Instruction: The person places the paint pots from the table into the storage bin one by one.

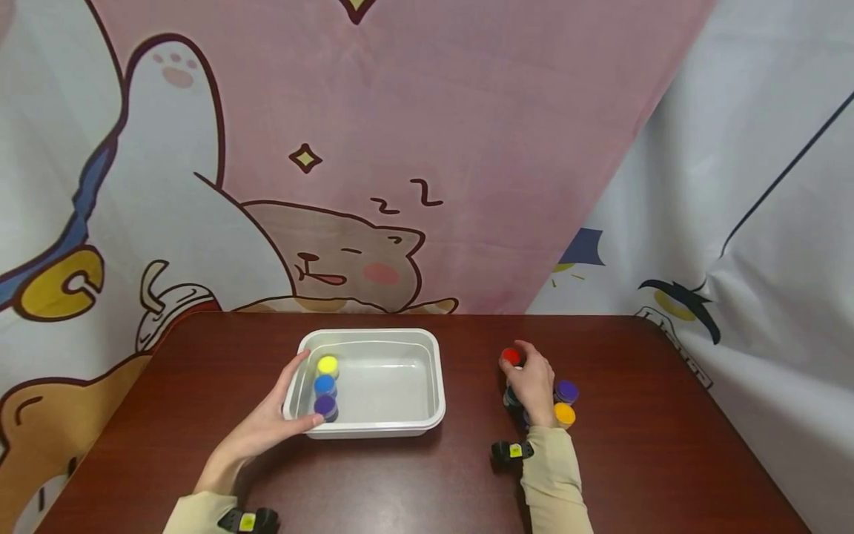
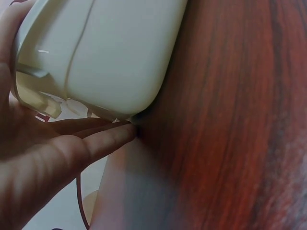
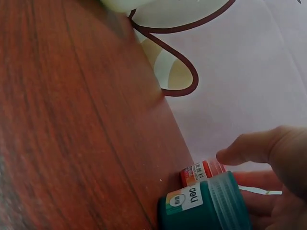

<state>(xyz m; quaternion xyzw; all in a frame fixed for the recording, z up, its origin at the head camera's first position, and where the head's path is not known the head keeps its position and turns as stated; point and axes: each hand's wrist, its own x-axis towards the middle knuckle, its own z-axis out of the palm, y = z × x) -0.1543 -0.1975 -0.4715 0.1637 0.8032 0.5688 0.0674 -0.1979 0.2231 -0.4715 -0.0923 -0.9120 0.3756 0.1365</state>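
My left hand [image 1: 273, 411] rests along the left side of a white plastic tray [image 1: 437, 371], thumb at the near corner, fingers straight along the rim. From the left wrist view, the tray's outer wall [image 2: 124, 52] rises beside the fingers [image 2: 108, 141]. Inside, in a column at the left, stand a yellow-lidded jar [image 1: 328, 366], a blue jar [image 1: 325, 385] and a purple jar [image 1: 325, 406]. My right hand [image 1: 531, 382] pinches a small red paint jar [image 1: 510, 357] between thumb and fingers. A labelled teal jar [image 3: 206, 206] stands right beside it, mostly hidden in the head view.
To the right of my right hand are a purple-lidded jar [image 1: 566, 391] and an orange-yellow-lidded jar [image 1: 564, 414]. Another dark jar shows partly beneath the wrist. The brown wooden table [image 1: 400, 489] ends at a printed cloth backdrop [image 1: 500, 148].
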